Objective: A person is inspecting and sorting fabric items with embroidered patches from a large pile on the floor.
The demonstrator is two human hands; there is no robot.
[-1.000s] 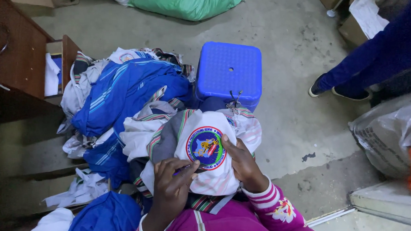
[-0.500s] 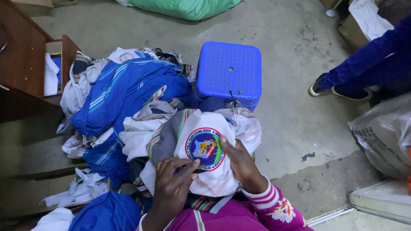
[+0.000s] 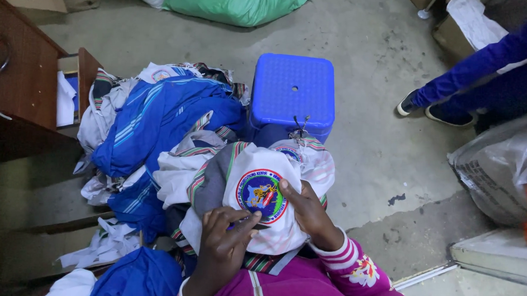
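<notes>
A white garment [image 3: 249, 166] with a round, colourful embroidered badge [image 3: 261, 195] lies over my lap. My left hand [image 3: 223, 241] is curled at the badge's lower left edge, its fingertips pinched on a small thin dark object there. My right hand [image 3: 306, 210] grips the white cloth at the badge's right side, thumb lying across the badge rim. Both wrists come out of magenta sleeves with striped cuffs.
A heap of blue and white striped garments [image 3: 156, 123] lies to my left. A blue plastic stool [image 3: 292, 94] stands just ahead. A brown wooden cabinet [image 3: 11, 64] with an open drawer is far left. Another person's legs in blue [image 3: 479, 79] stand at right, near plastic bags [image 3: 501, 161].
My left fingers have shifted slightly along the badge's lower edge. The other person's feet have moved a little at right.
</notes>
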